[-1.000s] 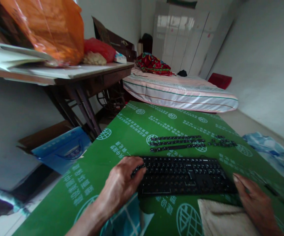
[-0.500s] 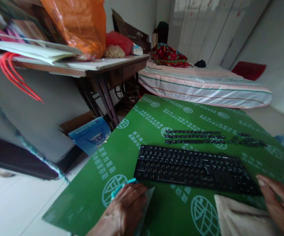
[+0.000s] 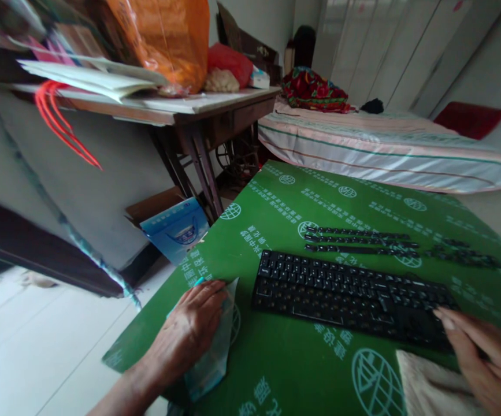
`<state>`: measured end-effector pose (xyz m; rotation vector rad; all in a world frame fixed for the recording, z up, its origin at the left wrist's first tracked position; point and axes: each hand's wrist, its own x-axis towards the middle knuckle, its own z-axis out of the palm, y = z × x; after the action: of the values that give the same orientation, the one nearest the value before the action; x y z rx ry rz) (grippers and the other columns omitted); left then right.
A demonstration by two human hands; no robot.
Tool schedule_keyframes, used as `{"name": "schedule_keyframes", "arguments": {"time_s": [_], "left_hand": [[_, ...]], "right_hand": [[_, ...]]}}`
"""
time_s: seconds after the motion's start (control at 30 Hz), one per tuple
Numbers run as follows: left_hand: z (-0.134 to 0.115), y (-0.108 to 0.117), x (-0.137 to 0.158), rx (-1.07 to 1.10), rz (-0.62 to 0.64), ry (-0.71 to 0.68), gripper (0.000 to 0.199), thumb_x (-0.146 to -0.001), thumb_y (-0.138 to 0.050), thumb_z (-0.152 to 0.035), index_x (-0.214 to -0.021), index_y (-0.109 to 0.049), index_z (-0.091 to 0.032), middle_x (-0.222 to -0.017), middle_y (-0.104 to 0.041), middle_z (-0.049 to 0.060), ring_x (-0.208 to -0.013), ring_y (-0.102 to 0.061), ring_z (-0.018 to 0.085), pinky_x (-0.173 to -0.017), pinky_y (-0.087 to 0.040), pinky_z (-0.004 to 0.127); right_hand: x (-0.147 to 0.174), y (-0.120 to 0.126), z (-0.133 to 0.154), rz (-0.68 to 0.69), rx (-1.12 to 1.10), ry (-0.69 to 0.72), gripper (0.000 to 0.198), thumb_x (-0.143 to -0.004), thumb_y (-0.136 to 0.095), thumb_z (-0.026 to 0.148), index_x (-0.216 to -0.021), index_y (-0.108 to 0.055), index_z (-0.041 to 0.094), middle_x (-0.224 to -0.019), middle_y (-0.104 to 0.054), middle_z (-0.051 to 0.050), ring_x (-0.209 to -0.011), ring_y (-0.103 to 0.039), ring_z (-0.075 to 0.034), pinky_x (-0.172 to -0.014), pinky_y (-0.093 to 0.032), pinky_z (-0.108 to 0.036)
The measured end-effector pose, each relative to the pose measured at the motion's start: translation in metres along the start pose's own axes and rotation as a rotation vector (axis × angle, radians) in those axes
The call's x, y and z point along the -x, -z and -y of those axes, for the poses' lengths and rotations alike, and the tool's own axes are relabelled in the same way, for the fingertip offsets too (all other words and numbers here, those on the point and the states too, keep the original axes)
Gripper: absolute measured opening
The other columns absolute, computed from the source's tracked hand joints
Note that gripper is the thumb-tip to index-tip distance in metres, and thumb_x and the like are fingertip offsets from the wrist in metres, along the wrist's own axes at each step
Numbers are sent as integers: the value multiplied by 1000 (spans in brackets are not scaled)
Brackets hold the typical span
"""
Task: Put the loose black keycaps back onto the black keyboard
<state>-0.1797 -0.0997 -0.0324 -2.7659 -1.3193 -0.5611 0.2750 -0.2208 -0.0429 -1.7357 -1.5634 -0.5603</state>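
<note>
A black keyboard [image 3: 332,289] lies on the green patterned tabletop [image 3: 302,364], with bare sockets showing in its lower rows where keycaps are off. To its left, my left hand [image 3: 196,323] is closed, palm down, on a translucent plastic bag [image 3: 215,361]; a bit of teal shows at its fingertips. What else lies under the palm is hidden. My right hand [image 3: 484,352] is open, fingers stretched out, the fingertips over the keyboard's right end. Under and beside that hand lies a beige cloth [image 3: 427,384].
Behind the keyboard lie rows of loose black keycaps [image 3: 363,240], with a looser cluster of keycaps [image 3: 462,253] to the right. A cluttered desk [image 3: 228,107] stands at the back left, a blue box [image 3: 181,228] below it. A bed [image 3: 389,150] is beyond the table.
My left hand has moved left and away from the keyboard, taking the plastic bag along. The fingertips of my right hand have come over the keyboard's right end. The view has shifted slightly.
</note>
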Motion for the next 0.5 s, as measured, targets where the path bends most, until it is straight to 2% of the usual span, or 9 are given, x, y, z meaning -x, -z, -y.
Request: {"name": "schedule_keyframes", "arguments": {"time_s": [0.13, 0.27, 0.33, 0.43, 0.5], "left_hand": [[-4, 19, -29, 151, 16, 162, 34, -83, -52, -42, -104, -67, -21, -120, -63, 9, -106, -61, 26, -91, -51, 40], [-17, 37, -79, 411, -65, 310, 32, -79, -54, -41, -98, -69, -19, -117, -64, 8, -107, -60, 26, -95, -46, 40], [-19, 33, -106, 592, -91, 424, 30, -73, -59, -40, -89, -71, -18, -108, -68, 8, -99, -63, 26, -90, -48, 39], [-19, 12, -136, 1000, -124, 693, 33, -62, -67, -39, -85, -71, -15, -83, -71, 6, -80, -66, 23, -74, -51, 33], [-18, -4, -145, 1088, -139, 725, 32, -60, -68, -39, -80, -70, -14, -78, -71, 6, -75, -65, 21, -69, -51, 31]], "right_hand": [[-20, -2, 19, 43, -90, 225, 17, -84, -57, 30, -97, -66, 25, -85, -73, 1, -69, -69, -15, -77, -55, -27], [-40, -14, 36, 88, -171, 215, 16, -84, -55, 30, -92, -67, 24, -84, -73, 0, -70, -69, -15, -77, -56, -27], [-49, -23, 45, 120, -221, 186, 16, -83, -55, 29, -91, -68, 23, -84, -74, -2, -73, -69, -17, -78, -56, -30], [-64, -38, 58, 197, -281, 171, 16, -84, -55, 25, -91, -69, 22, -87, -73, -5, -77, -69, -18, -78, -57, -31], [-77, -48, 66, 242, -300, 167, 17, -85, -53, 24, -92, -69, 21, -90, -73, -6, -81, -68, -19, -80, -56, -31]]}}
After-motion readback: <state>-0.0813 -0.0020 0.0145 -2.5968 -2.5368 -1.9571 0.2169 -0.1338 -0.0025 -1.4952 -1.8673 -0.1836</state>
